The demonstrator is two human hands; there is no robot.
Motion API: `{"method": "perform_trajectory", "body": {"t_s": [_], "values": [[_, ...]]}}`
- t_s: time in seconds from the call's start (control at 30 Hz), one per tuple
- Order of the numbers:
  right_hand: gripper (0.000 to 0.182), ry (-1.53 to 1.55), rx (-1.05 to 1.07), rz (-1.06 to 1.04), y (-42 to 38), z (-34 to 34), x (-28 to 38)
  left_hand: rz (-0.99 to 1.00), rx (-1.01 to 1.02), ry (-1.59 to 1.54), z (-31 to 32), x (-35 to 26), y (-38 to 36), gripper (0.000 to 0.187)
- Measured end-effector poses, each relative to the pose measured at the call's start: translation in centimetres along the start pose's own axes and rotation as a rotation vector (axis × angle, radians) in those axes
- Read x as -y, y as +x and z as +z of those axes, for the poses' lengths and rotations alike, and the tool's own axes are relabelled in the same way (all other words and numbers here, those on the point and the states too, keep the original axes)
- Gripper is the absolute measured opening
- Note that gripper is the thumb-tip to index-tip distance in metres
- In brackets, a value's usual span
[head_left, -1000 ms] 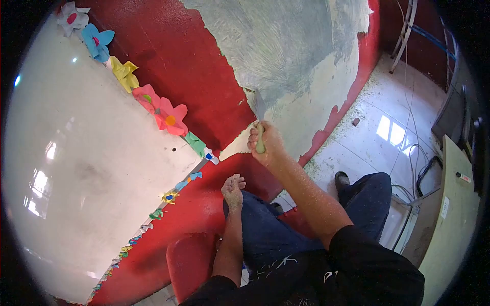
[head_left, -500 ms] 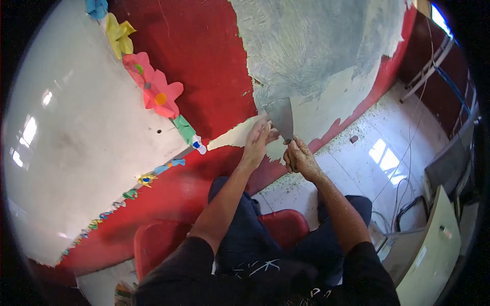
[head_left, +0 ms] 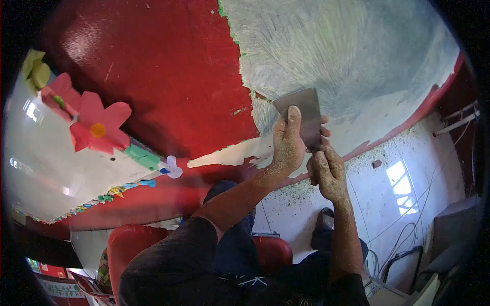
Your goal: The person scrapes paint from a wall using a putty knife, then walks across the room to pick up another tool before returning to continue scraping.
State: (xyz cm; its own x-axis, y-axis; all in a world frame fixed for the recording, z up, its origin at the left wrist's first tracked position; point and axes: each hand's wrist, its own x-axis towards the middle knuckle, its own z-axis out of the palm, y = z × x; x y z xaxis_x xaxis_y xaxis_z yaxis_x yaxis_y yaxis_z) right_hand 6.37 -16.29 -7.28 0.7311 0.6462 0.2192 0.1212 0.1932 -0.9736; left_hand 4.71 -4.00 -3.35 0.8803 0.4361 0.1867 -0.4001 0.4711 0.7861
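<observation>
A scraper [head_left: 305, 109] with a wide, flat metal blade is held up in front of the wall. My right hand [head_left: 329, 171] is closed round its handle, which the fingers mostly cover. On the blade lies the thumb of my left hand [head_left: 290, 143], while its other fingers pass behind and show at the blade's right edge. Dust and small flakes coat both hands. Behind the blade the wall has a scraped grey-white patch [head_left: 337, 56], bordered on the left by glossy red paint [head_left: 158, 66] with a ragged edge.
A white board [head_left: 66, 168] edged with paper flowers [head_left: 99, 125] stands at the left. Below me is a red chair [head_left: 125, 245]. Flakes dot the tiled floor [head_left: 367, 183], where a small brown chunk [head_left: 376, 163] lies. Cables [head_left: 400, 245] run at the lower right.
My left hand has closed on the blade, thumb across its face. The scraper has turned to show its wide face. The view has shifted, with the board now farther left.
</observation>
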Motion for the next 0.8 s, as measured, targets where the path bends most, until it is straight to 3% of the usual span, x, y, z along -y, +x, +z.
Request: {"method": "perform_trajectory", "body": {"t_s": [0.07, 0.17, 0.3, 0.43, 0.5, 0.67, 0.8], "values": [[0.034, -0.054, -0.023, -0.074, 0.4, -0.1, 0.7, -0.002, 0.016, 0.025, -0.3, 0.7, 0.4, 0.053], [0.033, 0.016, -0.112, 0.055, 0.1, 0.1, -1.3, -0.014, -0.031, 0.088, -0.4, 1.9, 0.4, 0.053], [0.034, -0.016, -0.036, 0.074, 0.5, -1.4, -2.2, -0.017, -0.127, -0.032, 0.0, 3.2, 0.6, 0.046], [0.032, -0.126, -0.109, 0.067, 0.6, 0.1, 0.6, 0.056, -0.171, -0.005, 0.7, 1.6, 0.6, 0.057], [0.036, -0.237, -0.082, 0.028, 0.5, 0.4, 1.5, 0.059, -0.144, -0.072, 0.6, 1.0, -0.1, 0.054], [0.025, -0.112, -0.109, 0.063, 0.5, -0.3, 0.1, 0.008, -0.099, -0.042, 0.2, 1.2, 0.4, 0.048], [0.029, -0.12, -0.129, 0.089, 0.6, 0.0, 0.8, -0.03, -0.071, -0.09, 0.2, 0.6, 0.3, 0.045]]}}
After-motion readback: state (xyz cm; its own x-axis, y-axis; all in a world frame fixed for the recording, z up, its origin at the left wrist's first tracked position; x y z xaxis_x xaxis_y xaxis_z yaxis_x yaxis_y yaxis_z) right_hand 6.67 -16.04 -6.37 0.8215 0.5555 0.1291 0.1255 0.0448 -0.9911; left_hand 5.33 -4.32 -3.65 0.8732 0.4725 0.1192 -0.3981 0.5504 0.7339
